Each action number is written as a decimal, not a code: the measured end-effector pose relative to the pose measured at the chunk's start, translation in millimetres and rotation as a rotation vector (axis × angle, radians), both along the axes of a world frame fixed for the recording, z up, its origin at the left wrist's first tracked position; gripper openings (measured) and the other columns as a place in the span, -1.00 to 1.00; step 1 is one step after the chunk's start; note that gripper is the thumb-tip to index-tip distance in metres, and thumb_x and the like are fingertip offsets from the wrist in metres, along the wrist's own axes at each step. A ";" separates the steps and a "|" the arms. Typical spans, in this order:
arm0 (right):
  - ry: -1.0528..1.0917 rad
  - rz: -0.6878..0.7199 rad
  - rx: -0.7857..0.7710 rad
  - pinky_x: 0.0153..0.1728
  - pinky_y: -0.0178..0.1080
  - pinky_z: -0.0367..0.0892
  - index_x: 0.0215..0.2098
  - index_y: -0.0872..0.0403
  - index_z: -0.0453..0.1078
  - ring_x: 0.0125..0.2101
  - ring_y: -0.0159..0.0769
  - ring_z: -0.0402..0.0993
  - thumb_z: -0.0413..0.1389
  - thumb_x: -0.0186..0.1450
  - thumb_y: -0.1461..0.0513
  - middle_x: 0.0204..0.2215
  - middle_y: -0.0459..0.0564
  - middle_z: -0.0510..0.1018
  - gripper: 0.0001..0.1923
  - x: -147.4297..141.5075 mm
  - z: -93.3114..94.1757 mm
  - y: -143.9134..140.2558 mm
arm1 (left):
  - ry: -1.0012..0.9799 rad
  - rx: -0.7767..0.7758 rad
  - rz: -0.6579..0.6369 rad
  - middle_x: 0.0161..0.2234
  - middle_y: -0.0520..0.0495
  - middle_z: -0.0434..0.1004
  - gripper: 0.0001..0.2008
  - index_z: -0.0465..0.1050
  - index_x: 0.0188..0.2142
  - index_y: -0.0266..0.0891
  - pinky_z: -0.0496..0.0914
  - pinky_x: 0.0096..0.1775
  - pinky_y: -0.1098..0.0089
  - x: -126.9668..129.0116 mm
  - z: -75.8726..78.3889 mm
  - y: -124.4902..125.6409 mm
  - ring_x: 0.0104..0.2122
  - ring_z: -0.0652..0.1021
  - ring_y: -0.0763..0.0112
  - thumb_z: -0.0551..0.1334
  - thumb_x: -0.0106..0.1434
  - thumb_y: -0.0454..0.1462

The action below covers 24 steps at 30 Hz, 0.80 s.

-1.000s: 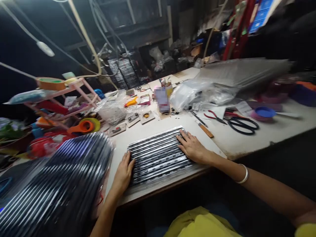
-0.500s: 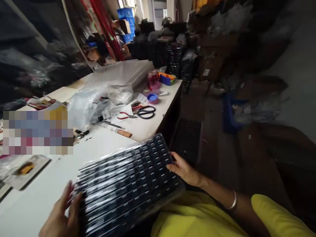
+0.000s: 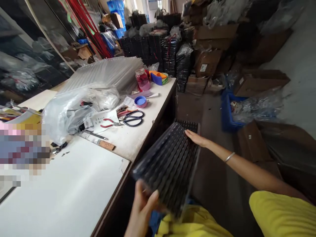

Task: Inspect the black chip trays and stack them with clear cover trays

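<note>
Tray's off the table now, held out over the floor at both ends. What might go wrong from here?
1. The black ribbed tray is tilted and gripped only at its near end by the left hand and far end by the right hand; it may slip or sag.
2. Its edge passes close to the table and may snag.

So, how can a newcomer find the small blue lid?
Start at the white table and go to its far end. Beyond the black scissors lies the blue lid. It is the only round, flat blue thing on the tabletop.
</note>
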State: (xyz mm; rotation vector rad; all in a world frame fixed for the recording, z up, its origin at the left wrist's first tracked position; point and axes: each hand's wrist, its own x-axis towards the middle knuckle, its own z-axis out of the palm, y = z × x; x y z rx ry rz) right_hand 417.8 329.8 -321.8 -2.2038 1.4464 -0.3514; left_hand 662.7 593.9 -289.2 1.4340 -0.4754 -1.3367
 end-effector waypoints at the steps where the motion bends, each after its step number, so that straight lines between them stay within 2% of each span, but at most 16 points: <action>1: 0.049 -0.041 0.011 0.03 0.07 0.25 0.13 0.11 0.24 0.00 -0.14 0.37 -0.08 0.37 -0.02 0.06 0.14 0.38 -0.50 -11.3 2.2 -20.9 | 0.113 0.033 -0.044 -0.34 -0.08 0.55 -0.17 0.11 0.08 -0.07 0.47 -0.51 0.26 -20.7 -17.4 -17.2 -0.52 0.57 0.18 0.43 -0.13 -0.01; 3: 0.138 -0.113 0.036 0.01 0.04 0.27 0.07 0.10 0.29 -0.02 -0.17 0.37 -0.02 0.36 0.04 0.04 0.11 0.38 -0.58 -26.7 8.5 -61.9 | 0.308 0.086 -0.069 -0.44 -0.02 0.48 -0.16 0.02 0.09 -0.12 0.47 -0.50 0.29 -54.4 -53.5 -50.6 -0.56 0.56 0.25 0.41 -0.09 0.00; 5: 0.235 -0.171 0.033 -0.01 0.03 0.28 0.04 0.09 0.31 -0.03 -0.18 0.37 0.00 0.36 0.07 0.02 0.09 0.39 -0.63 -30.8 13.4 -97.8 | 0.373 0.105 -0.071 -0.50 0.06 0.41 -0.27 0.04 0.02 -0.18 0.49 -0.44 0.27 -79.0 -84.0 -81.6 -0.56 0.56 0.28 0.38 -0.01 -0.02; 7: 0.327 -0.220 0.007 0.00 0.05 0.27 0.04 0.10 0.31 -0.02 -0.15 0.35 0.02 0.35 0.08 0.02 0.09 0.38 -0.63 -24.8 11.4 -123.8 | 0.399 0.114 -0.047 -0.51 0.08 0.37 -0.42 0.08 -0.07 -0.19 0.50 -0.42 0.30 -95.7 -105.1 -108.1 -0.57 0.55 0.35 0.33 0.07 -0.03; 9: 0.408 -0.266 -0.031 0.03 0.10 0.22 0.06 0.09 0.29 0.03 -0.11 0.30 0.04 0.33 0.07 0.05 0.09 0.35 -0.61 -13.6 0.7 -137.4 | 0.414 0.143 -0.027 -0.51 0.06 0.37 -0.54 0.13 -0.14 -0.23 0.50 -0.42 0.32 -104.6 -118.3 -127.9 -0.58 0.55 0.38 0.29 0.14 -0.04; 12: 0.502 -0.320 -0.078 0.06 0.15 0.15 0.09 0.09 0.25 0.08 -0.05 0.23 0.03 0.33 0.06 0.11 0.10 0.28 -0.57 0.7 -22.9 -138.8 | 0.437 0.220 -0.043 -0.56 0.00 0.37 -0.63 0.21 -0.22 -0.33 0.51 -0.45 0.27 -105.7 -129.9 -143.5 -0.60 0.55 0.29 0.27 0.18 -0.11; 15: 0.556 -0.335 -0.097 0.06 0.14 0.14 0.10 0.09 0.25 0.07 -0.06 0.24 0.01 0.34 0.04 0.09 0.10 0.30 -0.56 3.1 -38.4 -134.0 | 0.444 0.262 -0.040 -0.56 -0.03 0.39 -0.70 0.27 -0.24 -0.37 0.51 -0.48 0.27 -98.1 -136.0 -147.5 -0.59 0.56 0.26 0.29 0.18 -0.19; 20: 0.566 -0.307 -0.118 0.04 0.12 0.17 0.11 0.09 0.24 0.04 -0.08 0.28 0.00 0.34 0.04 0.05 0.10 0.34 -0.56 -4.2 -43.6 -131.8 | 0.406 0.268 0.102 -0.45 -0.02 0.42 -0.67 0.26 -0.08 -0.29 0.51 -0.48 0.37 -82.0 -139.5 -149.0 -0.57 0.54 0.40 0.22 0.24 -0.16; 24: 0.520 -0.261 -0.113 0.07 0.16 0.13 0.18 0.07 0.17 0.08 -0.05 0.24 0.00 0.35 0.05 0.11 0.11 0.29 -0.51 -5.8 -47.6 -122.6 | 0.394 0.287 0.181 -0.30 -0.03 0.42 -0.58 0.18 0.04 -0.20 0.52 -0.46 0.34 -74.5 -140.3 -137.4 -0.57 0.54 0.45 0.25 0.22 -0.25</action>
